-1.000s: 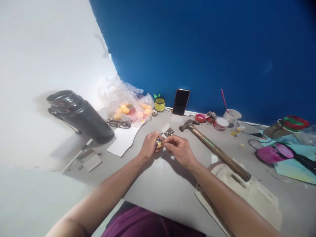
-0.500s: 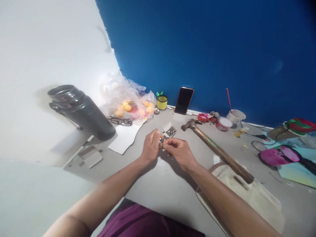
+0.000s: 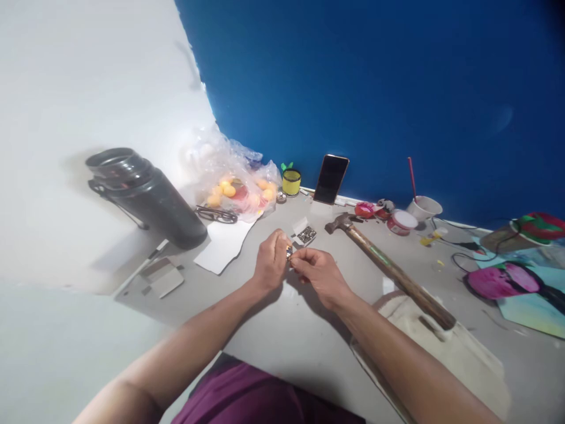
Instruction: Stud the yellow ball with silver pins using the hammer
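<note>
Left fingers (image 3: 279, 241) around 1 shiny object (image 3: 289, 253) — mostly hidden; right fingers (image 3: 308, 255) pinched, contents unclear

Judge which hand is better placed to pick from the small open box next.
Probably the right hand: it is only at the edge of the shiny object, near the small open box. The left hand is wrapped around that object.

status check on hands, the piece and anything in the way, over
Left hand grips small shiny object, partly hidden. Right hand pinched at its edge. Open box of metallic bits just beyond, hammer off right; neither between the hands.
</note>
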Motion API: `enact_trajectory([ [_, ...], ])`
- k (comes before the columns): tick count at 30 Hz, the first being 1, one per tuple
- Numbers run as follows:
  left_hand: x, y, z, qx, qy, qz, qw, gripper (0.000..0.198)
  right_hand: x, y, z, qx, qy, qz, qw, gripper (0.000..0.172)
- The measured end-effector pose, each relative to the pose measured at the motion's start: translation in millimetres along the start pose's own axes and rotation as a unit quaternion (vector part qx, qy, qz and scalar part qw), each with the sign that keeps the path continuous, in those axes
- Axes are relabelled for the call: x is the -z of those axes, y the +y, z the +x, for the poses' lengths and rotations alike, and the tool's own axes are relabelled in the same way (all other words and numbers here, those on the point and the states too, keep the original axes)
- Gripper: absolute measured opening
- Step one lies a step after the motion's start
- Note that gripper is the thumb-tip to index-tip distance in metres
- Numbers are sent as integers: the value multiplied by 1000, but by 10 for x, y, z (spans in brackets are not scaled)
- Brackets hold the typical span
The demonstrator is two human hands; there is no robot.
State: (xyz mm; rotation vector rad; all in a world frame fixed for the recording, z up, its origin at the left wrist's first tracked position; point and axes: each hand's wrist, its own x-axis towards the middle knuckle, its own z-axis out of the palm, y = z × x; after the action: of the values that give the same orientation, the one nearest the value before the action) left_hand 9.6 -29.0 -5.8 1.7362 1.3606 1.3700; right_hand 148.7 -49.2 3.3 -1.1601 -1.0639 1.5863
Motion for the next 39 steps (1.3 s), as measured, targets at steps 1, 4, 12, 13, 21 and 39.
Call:
enact_trajectory([
  [1,-1,-9,-2,-4,1,1,1000,37,-9,9,-2,7,5,-10,1000,22],
  [4,-10,-34,-9,-20,10,4,1000,36,-45,37,-18,43,25,-44,998,18],
  [12,-40,-2,-24,-14,38,3,999,36,-145,48,-93,138,89,-147,975,15],
  [13,-40,16,-24,-8,39,1,999,37,-153,43,-96,146,95,-153,973,15],
  [21,-65,130,8,71,34,-60,995,42,-83,-87,-101,136,79,-122,980,15],
  [39,-85,102,63,245,-55,-243,937,58,367,-195,127,172,131,-223,951,35],
])
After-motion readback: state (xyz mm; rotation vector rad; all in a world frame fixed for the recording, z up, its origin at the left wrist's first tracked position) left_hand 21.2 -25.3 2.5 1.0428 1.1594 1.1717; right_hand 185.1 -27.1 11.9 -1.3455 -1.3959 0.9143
